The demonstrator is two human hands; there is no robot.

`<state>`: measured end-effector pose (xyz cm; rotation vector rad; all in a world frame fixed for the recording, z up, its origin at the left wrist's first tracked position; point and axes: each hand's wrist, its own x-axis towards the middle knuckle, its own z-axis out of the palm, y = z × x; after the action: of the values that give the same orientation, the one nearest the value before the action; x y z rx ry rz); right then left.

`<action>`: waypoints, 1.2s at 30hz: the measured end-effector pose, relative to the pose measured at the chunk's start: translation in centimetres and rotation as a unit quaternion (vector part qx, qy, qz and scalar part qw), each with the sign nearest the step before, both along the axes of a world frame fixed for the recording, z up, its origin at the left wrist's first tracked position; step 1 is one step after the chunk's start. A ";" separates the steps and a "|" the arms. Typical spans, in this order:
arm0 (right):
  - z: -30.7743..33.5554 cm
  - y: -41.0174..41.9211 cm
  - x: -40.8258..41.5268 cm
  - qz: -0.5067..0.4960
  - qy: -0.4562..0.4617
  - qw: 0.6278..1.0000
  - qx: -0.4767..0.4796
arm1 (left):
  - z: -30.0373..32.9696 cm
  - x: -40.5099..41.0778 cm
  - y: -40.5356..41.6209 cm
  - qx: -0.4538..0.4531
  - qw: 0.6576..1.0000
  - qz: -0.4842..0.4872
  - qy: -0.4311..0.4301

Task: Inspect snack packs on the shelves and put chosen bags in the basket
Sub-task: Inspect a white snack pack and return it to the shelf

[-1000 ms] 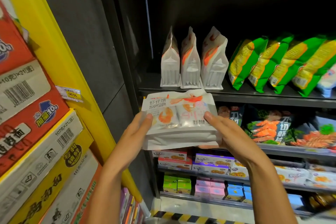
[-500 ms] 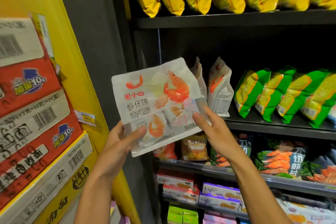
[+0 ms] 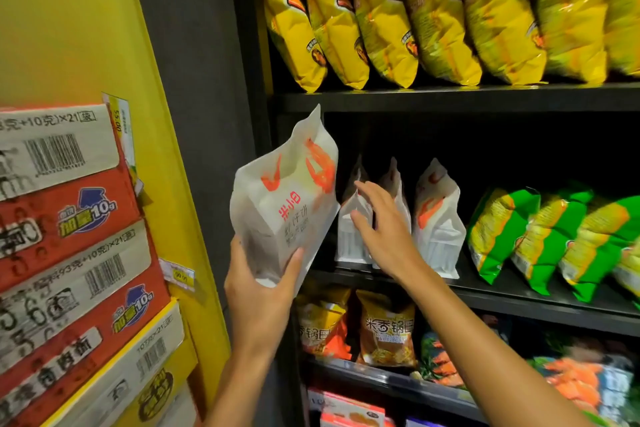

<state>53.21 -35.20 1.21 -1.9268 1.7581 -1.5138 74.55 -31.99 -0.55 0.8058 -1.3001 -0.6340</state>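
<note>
My left hand (image 3: 258,291) grips the bottom of a white shrimp-cracker bag (image 3: 284,204) with red prawn print, held upright in front of the shelf's left post. My right hand (image 3: 381,232) is off that bag, fingers spread, reaching in against the leftmost of three matching white bags (image 3: 353,225) standing on the middle shelf (image 3: 519,302). Whether its fingers curl round that bag is hidden. No basket is in view.
Yellow chip bags (image 3: 381,21) fill the top shelf. Green bags (image 3: 540,236) lean at the right of the middle shelf. Orange and dark packs (image 3: 386,329) sit below. Stacked red and white cartons (image 3: 69,253) stand at the left against a yellow panel.
My right hand has let go of the held bag and moved to the white bags on the shelf. The left hand has turned the bag upright. The view has tilted upward.
</note>
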 end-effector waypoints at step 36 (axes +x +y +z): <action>-2.3 -3.8 1.1 -0.057 0.180 0.972 0.138 | -8.7 -9.3 -16.7 0.110 0.978 -0.130 -0.123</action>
<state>54.30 -38.98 -1.13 -2.0786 2.1219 -0.9201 65.25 -48.64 -9.20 0.9233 -1.5964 -0.9216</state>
